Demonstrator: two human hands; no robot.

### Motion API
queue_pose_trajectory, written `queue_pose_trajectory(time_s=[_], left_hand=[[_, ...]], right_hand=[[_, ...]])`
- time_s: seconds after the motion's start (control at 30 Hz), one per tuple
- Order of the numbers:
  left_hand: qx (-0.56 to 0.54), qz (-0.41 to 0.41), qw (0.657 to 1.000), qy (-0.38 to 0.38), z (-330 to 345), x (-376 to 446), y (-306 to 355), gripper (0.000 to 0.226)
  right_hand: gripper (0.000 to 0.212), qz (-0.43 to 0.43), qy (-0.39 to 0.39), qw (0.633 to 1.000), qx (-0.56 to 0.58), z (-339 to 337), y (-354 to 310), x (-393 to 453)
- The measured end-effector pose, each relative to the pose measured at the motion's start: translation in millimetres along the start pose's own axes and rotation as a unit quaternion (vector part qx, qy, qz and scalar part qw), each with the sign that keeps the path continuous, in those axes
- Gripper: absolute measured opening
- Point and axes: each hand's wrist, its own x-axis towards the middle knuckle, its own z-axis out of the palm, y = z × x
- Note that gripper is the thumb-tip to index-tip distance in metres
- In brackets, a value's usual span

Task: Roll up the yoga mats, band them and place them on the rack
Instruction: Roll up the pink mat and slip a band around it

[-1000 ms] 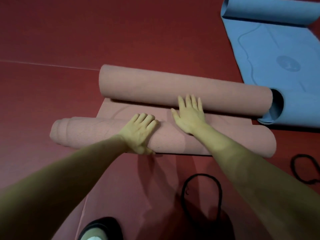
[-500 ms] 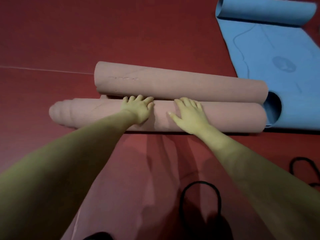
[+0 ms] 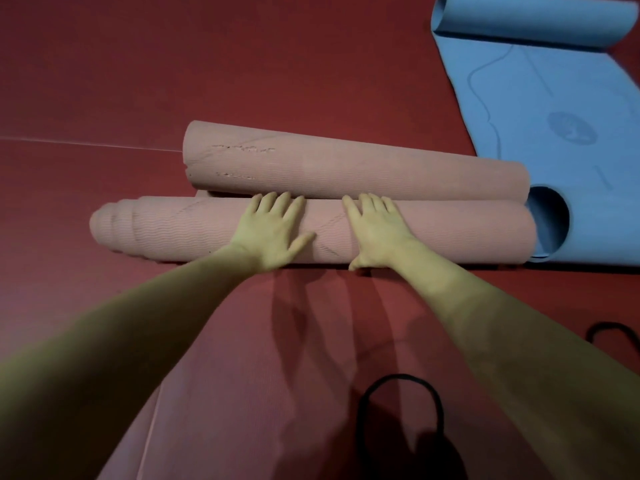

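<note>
Left hand (image 3: 273, 233) and right hand (image 3: 375, 232) pressed flat, fingers straight, on the ribbed pink yoga mat roll (image 3: 194, 228), touching the mat's curled far end (image 3: 346, 166), smooth blue yoga mat (image 3: 554, 109) at right, black band loop (image 3: 403, 382) on red floor (image 3: 207, 64).

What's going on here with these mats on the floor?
A person is rolling up a pink yoga mat on the red floor. Their left hand and right hand press flat on the near roll, which lies against the mat's far curled end. A blue yoga mat lies partly unrolled to the right. Two black elastic bands lie unused nearby.
</note>
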Motion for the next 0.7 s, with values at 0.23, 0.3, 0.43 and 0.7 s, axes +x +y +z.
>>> queue_pose_trajectory(time_s=[0.23, 0.3, 0.43, 0.7], left_hand=[[0.141, 0.029, 0.988, -0.051, -3.9, -10.7, 9.3, 0.116], [0.168, 0.039, 0.984, -0.05, -9.8, -11.5, 10.9, 0.114], [0.178, 0.069, 0.98, -0.059, -20.4, -24.2, 14.1, 0.111], [0.153, 0.132, 0.976, -0.077, -25.2, -49.6, 17.4, 0.103]], right_hand=[[0.111, -0.013, 0.044, 0.997, -0.063, -3.3, -7.5, -9.3], [0.109, -0.015, 0.049, 0.996, -0.07, -2.8, -10.8, -16.7], [0.107, -0.024, 0.043, 0.997, -0.057, 0.9, -21.0, -37.4], [0.104, -0.063, 0.024, 0.997, -0.042, -5.0, -29.2, -66.6]])
